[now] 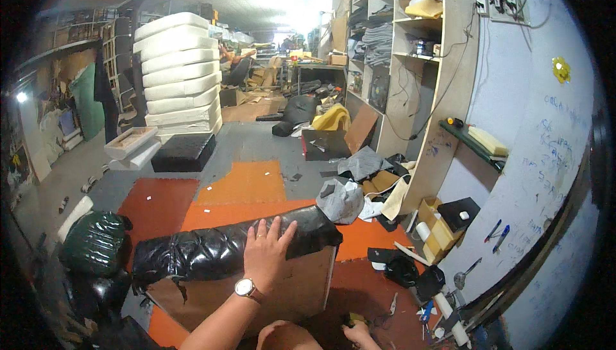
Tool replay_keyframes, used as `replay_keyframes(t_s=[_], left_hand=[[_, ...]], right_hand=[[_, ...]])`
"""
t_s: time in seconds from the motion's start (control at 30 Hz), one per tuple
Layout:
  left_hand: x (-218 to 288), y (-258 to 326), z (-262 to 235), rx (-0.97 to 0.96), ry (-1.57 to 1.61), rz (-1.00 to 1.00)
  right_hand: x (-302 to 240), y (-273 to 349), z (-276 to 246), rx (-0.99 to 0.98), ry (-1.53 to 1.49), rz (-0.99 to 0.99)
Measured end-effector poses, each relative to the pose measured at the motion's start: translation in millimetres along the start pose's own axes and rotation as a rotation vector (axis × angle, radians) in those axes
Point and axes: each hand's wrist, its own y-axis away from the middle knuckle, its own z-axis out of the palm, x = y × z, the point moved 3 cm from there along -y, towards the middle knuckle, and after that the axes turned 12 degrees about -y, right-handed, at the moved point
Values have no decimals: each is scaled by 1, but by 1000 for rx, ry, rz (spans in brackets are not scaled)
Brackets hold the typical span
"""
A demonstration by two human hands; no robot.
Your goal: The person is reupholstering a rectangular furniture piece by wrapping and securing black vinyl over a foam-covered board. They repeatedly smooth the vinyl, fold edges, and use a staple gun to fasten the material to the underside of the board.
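Note:
A box-shaped upholstered piece stands in front of me, its top in shiny black padded cover and its near side a bare brown board. Ragged edges of the cover hang over the board at the left. My left hand lies on the cover with fingers spread, wearing a ring and a wristwatch. Low at the bottom edge, my right hand is closed around a small yellow and dark tool, whose exact kind I cannot make out. My bare knee shows between the arms.
Dark plastic-wrapped bundles lie at the left. Scrap fabric, a cardboard box and loose tools litter the right, by shelves. Farther off stand a black padded block and stacked white cushions. Orange mats cover the floor.

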Motion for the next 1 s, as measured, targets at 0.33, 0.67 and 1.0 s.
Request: replay_keyframes(t_s=[0.33,0.67,1.0], left_hand=[[31,-16,-14,-50,82,102],[30,-11,-10,12,38,219],[56,24,18,27,-355,197]], right_hand=[[-319,-40,-48,-23,-1529,-124],[-325,-37,-26,74,-1670,-286],[-147,-58,23,136,-854,-132]])
